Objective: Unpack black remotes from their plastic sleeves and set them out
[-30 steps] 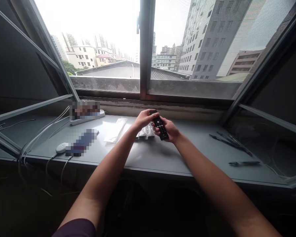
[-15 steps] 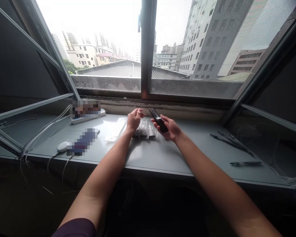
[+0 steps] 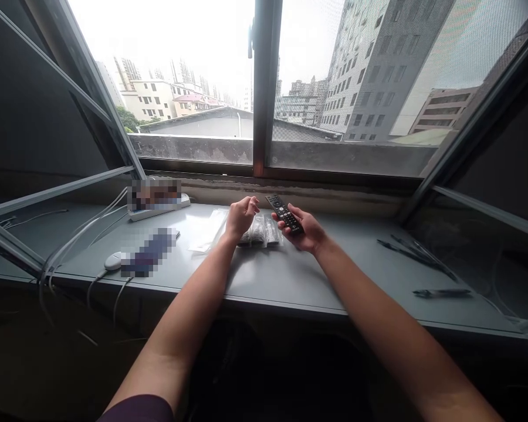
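A black remote control (image 3: pixel 286 214) rests in my right hand (image 3: pixel 308 230), its button side turned up toward me and the fingers wrapped round its lower part. Just left of it, my left hand (image 3: pixel 241 217) hovers above the bench with its fingers curled together. Whatever those fingers hold, if anything, is hidden. Below and behind the left hand lie clear plastic bags (image 3: pixel 264 232) with dark contents. A white, flat plastic sheet or bag (image 3: pixel 206 231) lies on the bench to their left.
On the grey bench (image 3: pixel 273 287) at left are a white power strip (image 3: pixel 161 210), a blurred-out flat object (image 3: pixel 149 253), a white round charger (image 3: pixel 113 261) and cables. Pens (image 3: pixel 442 293) and dark thin cords or pens (image 3: pixel 416 257) lie right. Metal frames (image 3: pixel 488 217) flank both sides.
The remote control has turned over in my right hand, from its plain dark side to its button side. My left hand stays nearly in place, fingers still curled.
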{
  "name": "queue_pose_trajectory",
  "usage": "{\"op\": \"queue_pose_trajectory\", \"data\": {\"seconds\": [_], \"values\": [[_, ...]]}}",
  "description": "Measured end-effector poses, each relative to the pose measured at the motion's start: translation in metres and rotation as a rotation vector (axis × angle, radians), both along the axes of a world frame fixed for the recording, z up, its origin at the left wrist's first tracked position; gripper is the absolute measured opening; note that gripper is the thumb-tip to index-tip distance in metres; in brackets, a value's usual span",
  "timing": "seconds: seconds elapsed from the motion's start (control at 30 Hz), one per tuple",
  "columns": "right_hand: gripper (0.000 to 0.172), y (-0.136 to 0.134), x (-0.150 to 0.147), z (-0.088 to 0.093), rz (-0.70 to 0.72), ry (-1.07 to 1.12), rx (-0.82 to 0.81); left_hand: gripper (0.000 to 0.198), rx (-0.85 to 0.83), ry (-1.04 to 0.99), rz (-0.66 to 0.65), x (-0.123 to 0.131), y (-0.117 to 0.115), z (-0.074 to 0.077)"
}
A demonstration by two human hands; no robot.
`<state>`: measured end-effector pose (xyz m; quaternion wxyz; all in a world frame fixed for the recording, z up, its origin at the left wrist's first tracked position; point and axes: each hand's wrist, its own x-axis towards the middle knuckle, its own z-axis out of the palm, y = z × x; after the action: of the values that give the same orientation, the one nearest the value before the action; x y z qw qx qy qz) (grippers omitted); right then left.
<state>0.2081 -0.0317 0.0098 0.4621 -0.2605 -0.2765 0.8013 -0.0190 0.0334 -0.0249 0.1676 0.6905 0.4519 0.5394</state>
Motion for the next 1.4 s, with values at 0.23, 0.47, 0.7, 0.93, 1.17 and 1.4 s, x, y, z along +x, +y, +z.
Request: {"op": "queue_pose_trajectory", "data": {"seconds": [0.23,0.47,0.7,0.93,1.17,1.4], "values": [[0.041,0.001,0.001,-0.002,0.071,0.1,-0.017,0.04,0.007,0.021,0.018,0.0,-0.001,0.001],[0.028,0.0,-0.002,0.001,-0.08,0.017,-0.054,0.038,0.036,0.038,0.002,0.001,0.001,-0.003],[0.036,0.0,0.001,-0.002,0.021,0.122,-0.026,0.038,0.073,0.07,0.018,0.001,0.006,-0.008],[0.022,0.003,-0.003,-0.004,-0.073,-0.013,-0.06,0.04,0.071,0.063,0.015,0.001,0.003,-0.006],[0.028,0.007,-0.009,-0.019,-0.197,-0.16,0.238,0.042,0.06,0.087,0.03,0.002,0.001,-0.003],[0.039,0.008,-0.013,-0.022,-0.371,-0.265,0.703,0.04,0.038,0.057,0.026,0.002,0.001,-0.004]]}}
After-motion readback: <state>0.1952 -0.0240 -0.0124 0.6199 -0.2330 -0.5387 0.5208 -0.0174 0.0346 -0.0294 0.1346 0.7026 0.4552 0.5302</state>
